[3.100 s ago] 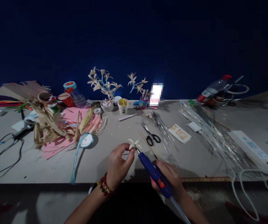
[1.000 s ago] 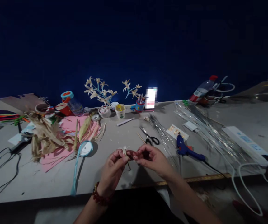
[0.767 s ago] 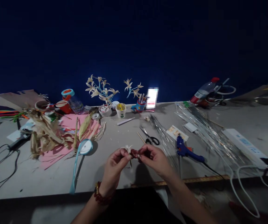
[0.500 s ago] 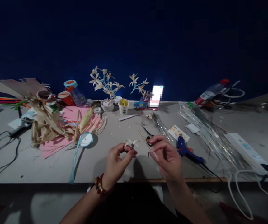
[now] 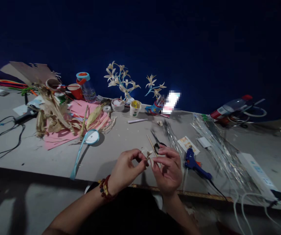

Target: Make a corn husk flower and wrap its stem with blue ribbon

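Note:
My left hand (image 5: 125, 169), with a red bead bracelet on the wrist, pinches a small pale husk flower (image 5: 147, 153) above the near edge of the grey table (image 5: 120, 143). My right hand (image 5: 167, 169) is closed next to it, its fingertips pressing a pale petal strip against the flower. A thin wooden stick (image 5: 151, 145) and black scissors (image 5: 159, 144) lie just beyond my fingers. The blue glue gun (image 5: 194, 162) rests on the table to the right of my right hand.
Dried corn husks (image 5: 54, 116) lie on pink paper (image 5: 57, 140) at the left, beside a light blue ribbon roll (image 5: 91, 137). Finished husk flower stems (image 5: 120, 80) stand in cups at the back. Clear plastic strips (image 5: 218, 143), a white power strip (image 5: 255, 171) and cables lie at the right.
The glue gun left my right hand and lies on the table. My right hand moved away, then came back to the flower with a petal strip. The view shifted and tilted.

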`<state>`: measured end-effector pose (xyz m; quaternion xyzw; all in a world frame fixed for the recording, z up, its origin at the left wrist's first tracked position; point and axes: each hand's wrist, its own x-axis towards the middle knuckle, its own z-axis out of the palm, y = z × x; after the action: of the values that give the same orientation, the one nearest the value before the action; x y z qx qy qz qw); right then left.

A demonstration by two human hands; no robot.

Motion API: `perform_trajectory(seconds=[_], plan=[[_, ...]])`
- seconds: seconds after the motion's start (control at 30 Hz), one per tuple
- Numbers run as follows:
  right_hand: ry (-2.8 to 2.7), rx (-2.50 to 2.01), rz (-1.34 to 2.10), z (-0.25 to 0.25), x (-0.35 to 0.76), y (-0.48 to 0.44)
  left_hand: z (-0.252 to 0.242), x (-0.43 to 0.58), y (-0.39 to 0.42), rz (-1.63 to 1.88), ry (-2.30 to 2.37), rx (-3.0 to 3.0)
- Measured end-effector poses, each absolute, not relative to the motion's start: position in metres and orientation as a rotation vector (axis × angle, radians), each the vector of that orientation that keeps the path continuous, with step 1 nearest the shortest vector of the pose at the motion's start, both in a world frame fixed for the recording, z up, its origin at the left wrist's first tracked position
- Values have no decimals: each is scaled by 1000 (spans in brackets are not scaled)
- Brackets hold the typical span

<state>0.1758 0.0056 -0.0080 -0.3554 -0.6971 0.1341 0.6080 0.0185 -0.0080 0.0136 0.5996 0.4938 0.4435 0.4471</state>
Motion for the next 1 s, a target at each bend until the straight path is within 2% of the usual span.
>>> perform_trajectory(seconds=[0.17, 0.43, 1.0], plan=[[-1666, -808, 99, -8, 175, 0, 13, 19, -9, 1088, 1282, 1545], [-1538, -855, 215, -14, 173, 4, 11, 19, -11, 1071, 1278, 1569], [-1609, -864, 22, -23, 174, 6, 16, 18, -13, 1095, 1246, 1567]])
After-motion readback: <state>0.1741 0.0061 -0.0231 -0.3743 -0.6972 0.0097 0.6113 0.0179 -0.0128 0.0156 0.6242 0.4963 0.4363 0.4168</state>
